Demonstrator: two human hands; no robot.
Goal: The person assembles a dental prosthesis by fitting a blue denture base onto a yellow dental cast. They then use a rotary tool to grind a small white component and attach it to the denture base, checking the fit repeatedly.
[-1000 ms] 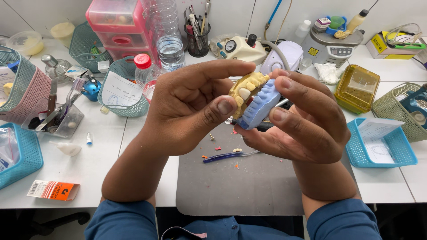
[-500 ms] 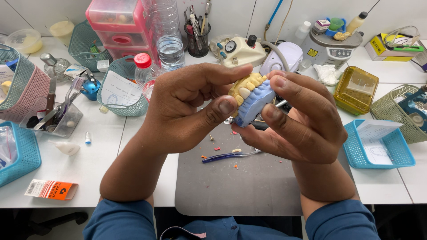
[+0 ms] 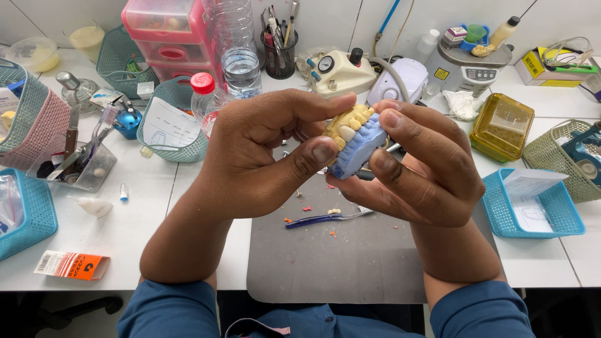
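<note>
Both hands hold up a dental model (image 3: 354, 139) above the grey mat (image 3: 350, 263): a yellow row of teeth with one white tooth, set on a pale blue base. My left hand (image 3: 263, 156) grips it from the left, thumb pressed on the blue base and fingers curled over the top. From the right, my right hand (image 3: 419, 169) clasps the base, index finger on the upper edge and thumb underneath. A blue toothbrush (image 3: 325, 218) lies on the mat below the hands among small red and white crumbs.
Teal baskets (image 3: 172, 128) (image 3: 535, 206), a pink drawer box (image 3: 164, 31), a water bottle (image 3: 236, 44), a tool cup (image 3: 280, 47), a white machine (image 3: 341, 72), a yellow box (image 3: 501, 125) and an orange packet (image 3: 72, 264) crowd the white table.
The model has tilted slightly and shifted a little left and down between the hands. Both hands keep their hold on it.
</note>
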